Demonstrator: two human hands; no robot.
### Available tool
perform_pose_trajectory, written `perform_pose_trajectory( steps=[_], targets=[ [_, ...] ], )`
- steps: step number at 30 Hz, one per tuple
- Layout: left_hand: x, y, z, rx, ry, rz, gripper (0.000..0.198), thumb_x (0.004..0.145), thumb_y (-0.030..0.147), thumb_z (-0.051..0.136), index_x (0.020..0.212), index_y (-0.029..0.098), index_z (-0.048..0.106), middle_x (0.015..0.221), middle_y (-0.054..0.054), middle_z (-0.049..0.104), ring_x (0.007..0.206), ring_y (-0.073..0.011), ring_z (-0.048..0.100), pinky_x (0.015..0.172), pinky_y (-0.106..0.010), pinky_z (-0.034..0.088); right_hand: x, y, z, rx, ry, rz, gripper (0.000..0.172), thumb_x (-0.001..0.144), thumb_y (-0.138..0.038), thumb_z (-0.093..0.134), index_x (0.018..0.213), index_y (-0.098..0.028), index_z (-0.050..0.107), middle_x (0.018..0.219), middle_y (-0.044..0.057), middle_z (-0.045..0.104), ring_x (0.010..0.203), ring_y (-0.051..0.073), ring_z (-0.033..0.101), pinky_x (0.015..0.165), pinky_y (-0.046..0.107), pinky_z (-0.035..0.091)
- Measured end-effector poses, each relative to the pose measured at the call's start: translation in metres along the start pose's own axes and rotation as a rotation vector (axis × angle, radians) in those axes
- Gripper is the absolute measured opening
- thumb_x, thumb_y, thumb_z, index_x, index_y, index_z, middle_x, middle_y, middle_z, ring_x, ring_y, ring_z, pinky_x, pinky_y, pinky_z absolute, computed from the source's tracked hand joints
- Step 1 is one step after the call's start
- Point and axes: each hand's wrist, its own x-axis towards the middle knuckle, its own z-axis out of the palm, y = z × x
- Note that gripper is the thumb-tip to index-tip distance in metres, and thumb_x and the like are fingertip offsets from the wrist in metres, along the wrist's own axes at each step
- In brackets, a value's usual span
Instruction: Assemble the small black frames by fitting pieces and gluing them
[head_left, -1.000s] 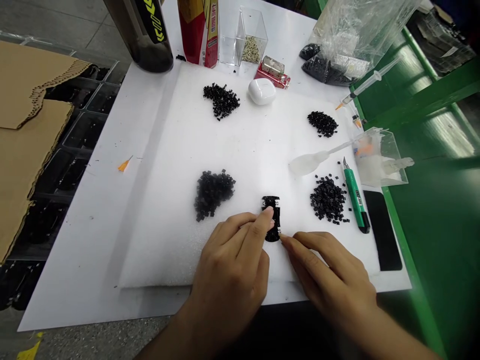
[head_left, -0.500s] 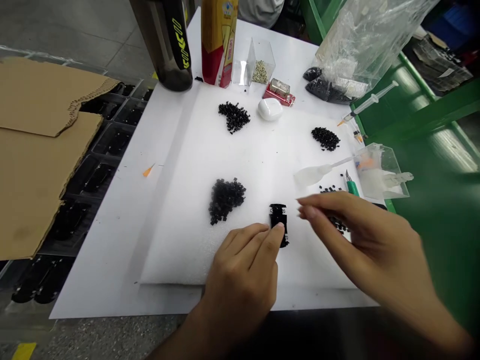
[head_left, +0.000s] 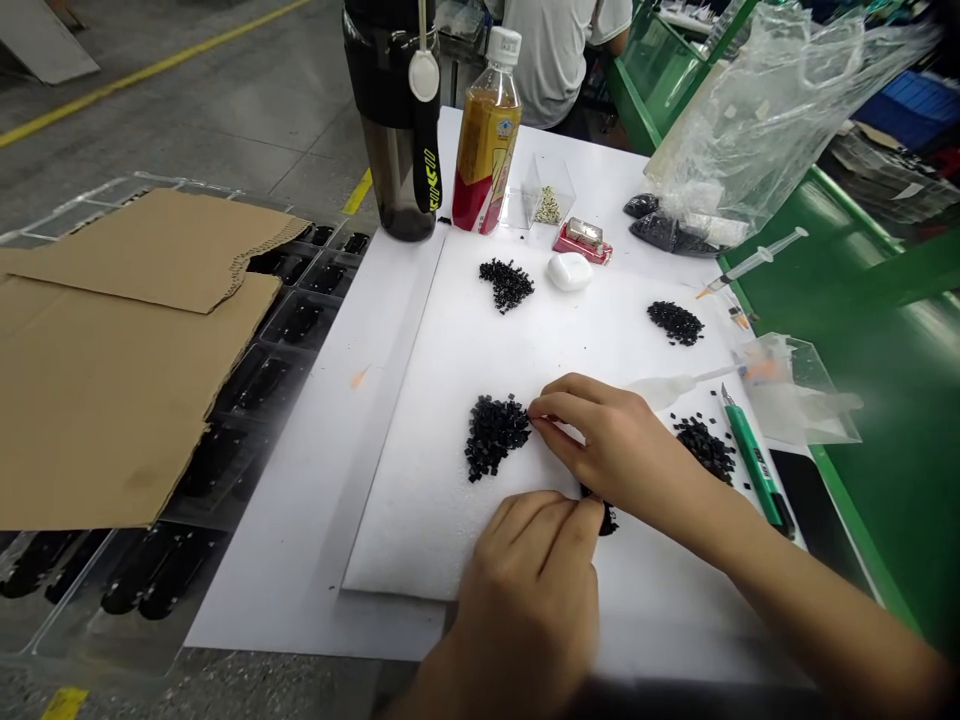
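My left hand [head_left: 529, 580] rests on the white foam sheet [head_left: 420, 540], its fingers together and holding down a small black plastic part [head_left: 609, 520]. Most of that part is hidden under my two hands. My right hand [head_left: 611, 435] reaches across above it, thumb and fingertips pinched at the right edge of a pile of small black square pieces [head_left: 495, 437]. Whether a piece is between those fingertips I cannot make out. A second pile of black pieces [head_left: 705, 450] lies to the right, beyond my right forearm.
Farther back are two black piles [head_left: 507, 285] [head_left: 675, 322], a white case [head_left: 569, 271], a drink bottle [head_left: 487, 140] and a dark tumbler [head_left: 397, 150]. A green knife [head_left: 754, 460] and a syringe [head_left: 754, 262] lie right. Cardboard [head_left: 112, 400] covers trays at left. Someone in grey [head_left: 547, 60] sits beyond.
My right hand has moved left, over the black part to the pile of square pieces. The left hand stays on the part. The view has tilted up and shifted.
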Motion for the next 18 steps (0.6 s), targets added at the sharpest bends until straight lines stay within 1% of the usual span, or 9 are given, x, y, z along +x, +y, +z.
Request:
perform_pose_trajectory(
  steps=[2,5,7,8,11,13,15,17,18],
  targets=[
    [0.001,0.001,0.0,0.008,0.001,0.009,0.036,0.091,-0.007,0.045,0.118,0.006,0.065,0.093,-0.011,0.072,0.091,-0.0222,0.068,0.08,-0.038,0.063,0.003,-0.001,0.003,-0.069,0.005,-0.042,0.018,0.098,-0.014,0.053,0.1,-0.014,0.071,0.099,0.009,0.068,0.083,0.019,0.066,0.072,0.032,0.054],
    [0.0,0.001,0.0,0.013,0.007,0.011,0.036,0.091,-0.007,0.045,0.118,0.006,0.065,0.093,-0.011,0.072,0.091,-0.0221,0.068,0.079,-0.038,0.063,0.008,-0.003,0.004,-0.159,-0.03,-0.102,0.016,0.096,-0.011,0.052,0.095,-0.012,0.068,0.093,0.01,0.066,0.084,0.021,0.064,0.072,0.034,0.054],
    [0.0,0.001,0.0,0.013,0.013,0.01,0.036,0.09,-0.008,0.046,0.117,0.006,0.065,0.093,-0.01,0.073,0.091,-0.0219,0.068,0.079,-0.038,0.063,0.006,-0.004,-0.002,-0.184,-0.029,-0.09,0.013,0.094,-0.01,0.054,0.091,-0.014,0.065,0.089,0.008,0.065,0.081,0.021,0.062,0.071,0.034,0.053],
    [0.0,0.001,0.0,0.009,0.015,0.006,0.036,0.09,-0.008,0.046,0.117,0.006,0.065,0.093,-0.01,0.073,0.092,-0.0216,0.068,0.079,-0.038,0.063,0.001,-0.003,-0.006,-0.179,-0.006,-0.054,0.01,0.093,-0.011,0.055,0.09,-0.015,0.064,0.088,0.007,0.064,0.079,0.02,0.062,0.07,0.034,0.052],
    [0.0,-0.001,0.0,-0.014,0.007,0.004,0.038,0.089,-0.01,0.045,0.117,0.006,0.065,0.095,-0.01,0.073,0.094,-0.0213,0.068,0.081,-0.039,0.063,-0.031,0.001,-0.021,-0.095,0.097,0.139,0.003,0.089,-0.018,0.062,0.087,-0.02,0.061,0.085,0.001,0.063,0.073,0.016,0.061,0.064,0.029,0.049],
    [-0.001,-0.002,0.0,-0.026,-0.002,0.013,0.037,0.089,-0.01,0.045,0.117,0.006,0.065,0.098,-0.011,0.073,0.097,-0.0218,0.067,0.084,-0.039,0.063,-0.063,0.005,-0.025,-0.048,0.124,0.265,0.006,0.09,-0.024,0.063,0.086,-0.022,0.059,0.08,-0.001,0.062,0.069,0.014,0.06,0.06,0.027,0.047],
    [-0.001,-0.002,0.0,-0.007,-0.014,0.034,0.035,0.091,-0.008,0.046,0.118,0.005,0.065,0.101,-0.011,0.074,0.101,-0.0229,0.067,0.086,-0.04,0.063,-0.093,0.009,-0.019,-0.068,0.123,0.34,0.01,0.093,-0.029,0.06,0.086,-0.023,0.057,0.078,-0.001,0.06,0.067,0.014,0.059,0.059,0.027,0.047],
    [-0.001,-0.002,-0.001,0.03,-0.027,0.06,0.034,0.092,-0.007,0.048,0.118,0.006,0.066,0.103,-0.012,0.074,0.104,-0.0234,0.066,0.088,-0.04,0.063,-0.115,0.01,-0.007,-0.131,0.128,0.374,0.01,0.096,-0.03,0.057,0.09,-0.022,0.056,0.083,0.001,0.061,0.071,0.016,0.06,0.063,0.029,0.048],
    [-0.001,-0.002,-0.002,0.047,-0.032,0.069,0.034,0.092,-0.007,0.049,0.117,0.006,0.067,0.105,-0.012,0.074,0.105,-0.0234,0.067,0.089,-0.041,0.062,-0.122,0.009,-0.001,-0.169,0.133,0.374,0.01,0.098,-0.03,0.056,0.092,-0.022,0.055,0.087,0.002,0.061,0.075,0.017,0.061,0.067,0.031,0.049]
  ],
)
